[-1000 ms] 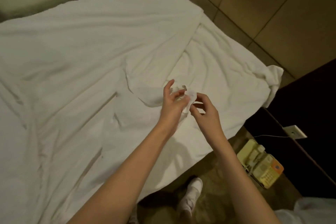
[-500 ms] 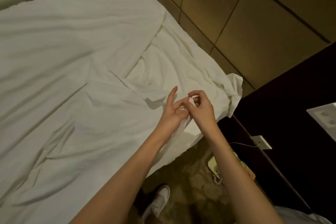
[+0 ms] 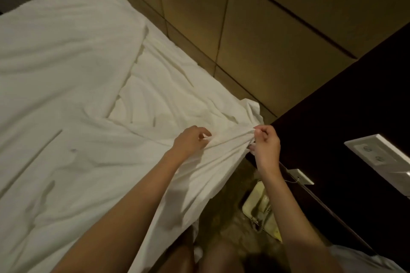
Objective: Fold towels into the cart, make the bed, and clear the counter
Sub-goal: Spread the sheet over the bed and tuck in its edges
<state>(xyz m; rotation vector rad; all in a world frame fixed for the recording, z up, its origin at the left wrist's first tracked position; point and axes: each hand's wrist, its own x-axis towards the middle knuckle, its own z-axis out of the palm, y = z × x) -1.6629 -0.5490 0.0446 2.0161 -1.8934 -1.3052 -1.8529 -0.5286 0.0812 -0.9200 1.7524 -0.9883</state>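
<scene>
the white sheet (image 3: 73, 104) covers the bed, filling the left and middle of the view, and hangs over the near edge toward the floor. it is plain white, soft and heavily creased, with long shallow folds running across it and a turned-back layer near the far side showing a second, more crumpled white layer below. its corner sticks up in a loose point by the dark cabinet (image 3: 346, 104).

the left hand (image 3: 192, 141) rests knuckles-up on the sheet with its fingers curled down, pinching a gather of cloth between thumb and fingertips. the right hand (image 3: 265, 146) is just beside it, off the edge of the bed, fingers curled tight round a bunched ridge of the same sheet. the cloth is stretched taut between the two hands, with creases fanning out from each grip.

a padded tan wall (image 3: 266, 29) runs behind the bed. a pale telephone (image 3: 259, 208) lies on the mottled floor below the right forearm, next to the cabinet, and a white socket plate (image 3: 375, 156) sits on the cabinet.
</scene>
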